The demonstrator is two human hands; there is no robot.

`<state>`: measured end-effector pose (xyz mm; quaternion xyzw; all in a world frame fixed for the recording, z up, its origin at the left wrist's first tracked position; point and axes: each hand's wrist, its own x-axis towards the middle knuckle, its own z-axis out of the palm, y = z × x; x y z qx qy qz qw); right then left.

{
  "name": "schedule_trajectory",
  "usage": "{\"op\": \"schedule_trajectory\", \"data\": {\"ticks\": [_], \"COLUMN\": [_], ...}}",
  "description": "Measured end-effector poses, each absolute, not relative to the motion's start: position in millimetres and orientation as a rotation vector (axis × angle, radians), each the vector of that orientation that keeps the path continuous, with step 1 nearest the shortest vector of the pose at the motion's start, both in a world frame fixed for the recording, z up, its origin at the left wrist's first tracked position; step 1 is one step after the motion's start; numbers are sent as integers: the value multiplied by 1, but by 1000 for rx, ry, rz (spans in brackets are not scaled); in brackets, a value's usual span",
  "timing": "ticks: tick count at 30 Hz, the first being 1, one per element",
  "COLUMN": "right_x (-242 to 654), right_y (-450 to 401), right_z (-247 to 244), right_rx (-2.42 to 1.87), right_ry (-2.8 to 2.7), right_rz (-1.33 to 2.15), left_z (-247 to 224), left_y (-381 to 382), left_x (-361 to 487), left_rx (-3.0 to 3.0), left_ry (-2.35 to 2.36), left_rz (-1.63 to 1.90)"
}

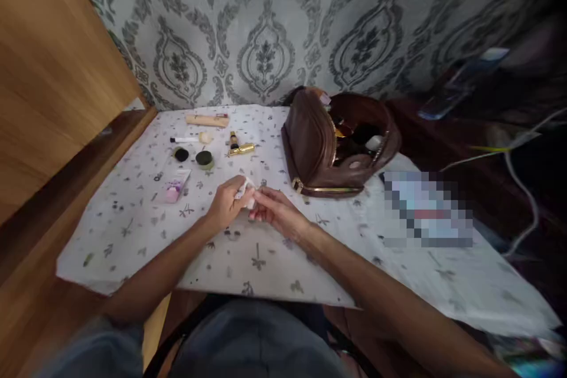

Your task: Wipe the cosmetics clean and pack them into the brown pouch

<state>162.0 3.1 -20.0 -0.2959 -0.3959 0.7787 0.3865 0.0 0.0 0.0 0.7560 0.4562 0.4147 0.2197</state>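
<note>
Both hands meet over the middle of the patterned tablecloth (258, 257). My left hand (227, 204) is closed on a small crumpled white tissue (245, 187). From the other side, my right hand (279, 209) pinches the same tissue between its fingers. Part of the tissue is hidden by the fingers. Left of the hands lies a pink and white tube (175, 186). Beyond it are a small round jar (204, 159) and a dark round lid (181, 155). A gold tube (241, 149) rests beside a small dark-capped bottle (233, 140).
An unzipped brown cosmetic bag (310, 136) stands at the right with items inside. A white-handled brush (186, 139) and a beige flat case (207, 121) lie at the back left. A pixelated flat object (427, 209) is at the right; a wooden panel (57, 71) borders the left.
</note>
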Motion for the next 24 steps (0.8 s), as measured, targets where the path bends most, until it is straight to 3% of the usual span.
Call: {"op": "schedule_trajectory", "data": {"ticks": [9, 18, 24], "right_x": [158, 159, 162], "right_y": [-1, -6, -3], "right_z": [-24, -34, -35], "right_rx": [-812, -882, -771], "right_ry": [-1207, -1779, -1731], "right_rz": [1829, 1129, 1087], "left_z": [3, 0, -3], "left_y": [4, 10, 18], "left_x": [6, 3, -2], "left_rx": [1781, 1753, 1156], "left_ry": [1412, 1500, 1413], "left_rz": [1208, 1167, 1012]}}
